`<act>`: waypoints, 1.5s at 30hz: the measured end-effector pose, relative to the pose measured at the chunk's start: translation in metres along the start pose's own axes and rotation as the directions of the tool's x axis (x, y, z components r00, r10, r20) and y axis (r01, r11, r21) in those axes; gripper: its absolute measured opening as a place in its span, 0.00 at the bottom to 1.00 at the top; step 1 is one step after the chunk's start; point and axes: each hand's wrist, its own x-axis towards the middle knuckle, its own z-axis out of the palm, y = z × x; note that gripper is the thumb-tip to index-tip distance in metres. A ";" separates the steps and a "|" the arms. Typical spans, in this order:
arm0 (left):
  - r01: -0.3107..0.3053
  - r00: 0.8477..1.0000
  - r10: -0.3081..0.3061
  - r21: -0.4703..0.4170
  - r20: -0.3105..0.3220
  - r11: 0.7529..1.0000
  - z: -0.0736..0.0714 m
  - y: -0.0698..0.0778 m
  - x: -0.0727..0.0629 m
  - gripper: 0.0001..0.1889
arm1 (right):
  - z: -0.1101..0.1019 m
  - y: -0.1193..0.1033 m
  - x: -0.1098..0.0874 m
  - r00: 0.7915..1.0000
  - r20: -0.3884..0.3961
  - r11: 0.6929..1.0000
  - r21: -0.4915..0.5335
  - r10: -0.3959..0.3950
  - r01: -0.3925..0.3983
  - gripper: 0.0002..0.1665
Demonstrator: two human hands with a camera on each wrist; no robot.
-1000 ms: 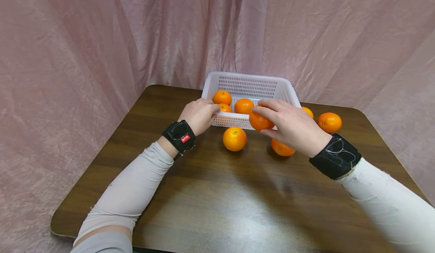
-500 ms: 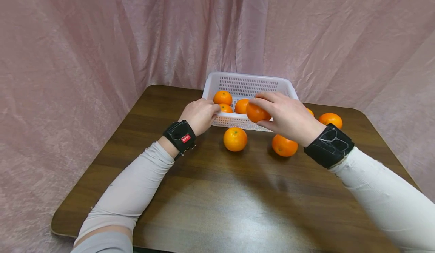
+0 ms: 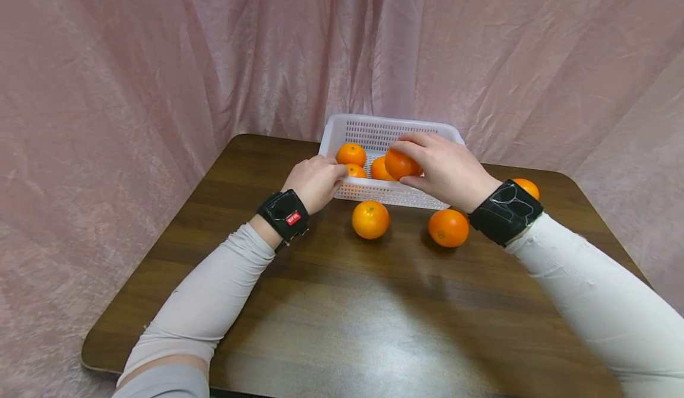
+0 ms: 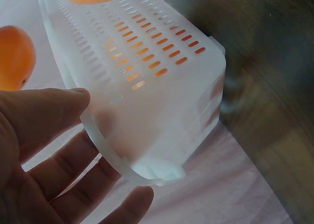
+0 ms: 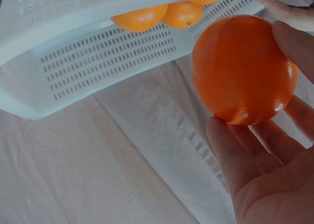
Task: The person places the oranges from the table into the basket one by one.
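Oranges, glossy: two loose oranges (image 3: 370,220) on the table (image 3: 320,303) nearest you, one in hand.
Your left hand (image 3: 314,182) pinched the rim of the white basket (image 3: 387,194), likely light, slightly flexible plastic, near its front-left corner. Your right hand (image 3: 449,166) held the held orange (image 3: 402,164) between thumb and fingers at the basket's mouth; it looked firm, modestly weighty, a little slippery and apt to bruise, best taken round its widest part, thumb opposing fingers. Beyond, three oranges (image 3: 351,155) showed inside; a pink curtain (image 3: 395,47) hung behind.
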 end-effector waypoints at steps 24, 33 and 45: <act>0.012 0.999 -0.013 0.003 0.040 1.000 -0.006 0.002 0.000 0.10 | 0.026 0.030 0.031 0.986 0.118 0.993 -0.003 0.116 -0.117 0.35; 0.017 0.999 -0.017 0.005 0.049 1.000 -0.005 0.002 0.000 0.10 | 0.037 0.032 0.036 0.978 0.156 0.990 0.016 0.137 -0.141 0.37; 0.019 0.999 -0.020 0.009 0.048 1.000 -0.005 0.003 0.001 0.11 | 0.046 0.036 0.041 0.966 0.199 0.984 0.023 0.167 -0.175 0.38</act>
